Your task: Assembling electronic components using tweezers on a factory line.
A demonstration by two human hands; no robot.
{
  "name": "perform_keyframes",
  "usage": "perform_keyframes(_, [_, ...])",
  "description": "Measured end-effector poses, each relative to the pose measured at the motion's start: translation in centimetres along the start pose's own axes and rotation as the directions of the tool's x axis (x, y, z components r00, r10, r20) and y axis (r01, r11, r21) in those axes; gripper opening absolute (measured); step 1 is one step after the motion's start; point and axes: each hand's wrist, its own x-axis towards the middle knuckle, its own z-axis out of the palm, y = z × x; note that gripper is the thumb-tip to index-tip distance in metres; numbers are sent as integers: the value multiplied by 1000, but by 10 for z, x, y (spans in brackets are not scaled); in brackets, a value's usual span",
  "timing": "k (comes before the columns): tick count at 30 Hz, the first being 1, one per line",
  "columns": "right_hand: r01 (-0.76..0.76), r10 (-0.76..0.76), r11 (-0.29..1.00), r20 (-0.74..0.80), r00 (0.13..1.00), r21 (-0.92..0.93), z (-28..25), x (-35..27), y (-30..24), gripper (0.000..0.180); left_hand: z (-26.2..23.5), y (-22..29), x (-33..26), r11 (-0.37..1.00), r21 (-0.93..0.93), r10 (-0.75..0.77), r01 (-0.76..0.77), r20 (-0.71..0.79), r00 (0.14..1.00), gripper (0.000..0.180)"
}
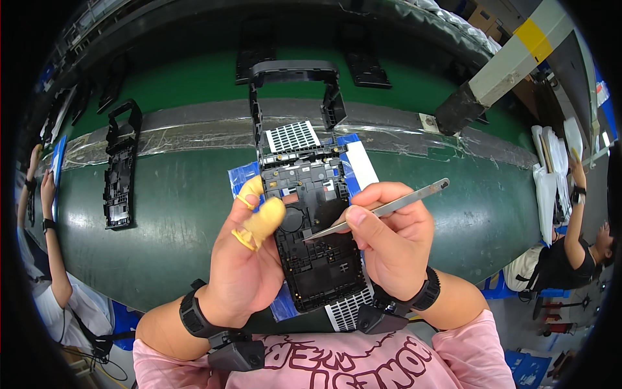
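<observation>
My left hand (241,275), with yellow finger cots (264,220) on the thumb and one finger, grips the left edge of a black plastic housing (327,275). The housing lies tilted toward me, its ribbed inner side up, with a loop-like frame (295,67) rising at its far end. Small brass-coloured inserts and a round recess show in it. Pinched in my right hand (402,243) are metal tweezers (411,196), their tips over the middle of the housing. Whether the tips hold anything is too small to tell.
Under the housing lie blue sheets (242,174) and white sheets with black grids (293,137). Another black housing (120,175) rests at left on the green table (181,240); more lie beyond the taped ridge (188,129). A post (492,74) stands at far right. Other people work on both sides.
</observation>
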Motion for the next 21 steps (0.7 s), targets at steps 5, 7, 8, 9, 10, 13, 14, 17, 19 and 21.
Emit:
perform_keyframes(5, [17, -17, 1000, 0, 1000, -2, 0, 3, -1, 16, -6, -2, 2, 977, 208, 41, -49, 43, 998, 56])
perform_keyframes(7, [26, -27, 999, -26, 999, -23, -1, 7, -3, 16, -1, -1, 2, 965, 247, 74, -84, 49, 996, 53])
perform_keyframes(8, [29, -30, 999, -26, 999, -22, -2, 10, -5, 16, 2, 0, 2, 950, 287, 108, -120, 58, 992, 51])
perform_keyframes(9, [39, -36, 997, -48, 998, 61, -4, 15, -8, 16, 2, 2, 2, 949, 290, 111, -122, 56, 992, 51])
perform_keyframes(10, [52, -42, 988, -70, 997, 144, -6, 19, -11, 16, 2, 5, 3, 952, 293, 87, -90, 25, 996, 56])
perform_keyframes(13, [123, -95, 979, -168, 981, 163, -18, 27, -25, 16, -4, 23, 19, 915, 390, 124, -100, -36, 992, 49])
perform_keyframes(14, [143, -112, 975, -178, 978, 171, -24, 29, -25, 15, -10, 37, 31, 907, 402, 155, -122, -50, 987, 40])
perform_keyframes(17, [163, -133, 978, -217, 967, 127, -34, 30, -27, 15, -35, 104, 93, 834, 525, 225, -168, -46, 973, 17])
perform_keyframes(19, [138, -109, 985, -235, 966, 108, -36, 28, -28, 14, -50, 153, 133, 792, 601, 231, -103, -140, 963, 15])
perform_keyframes(21, [111, -84, 985, -196, 977, 129, -32, 27, -26, 14, -89, 205, 166, 708, 706, 236, -21, -208, 949, 18])
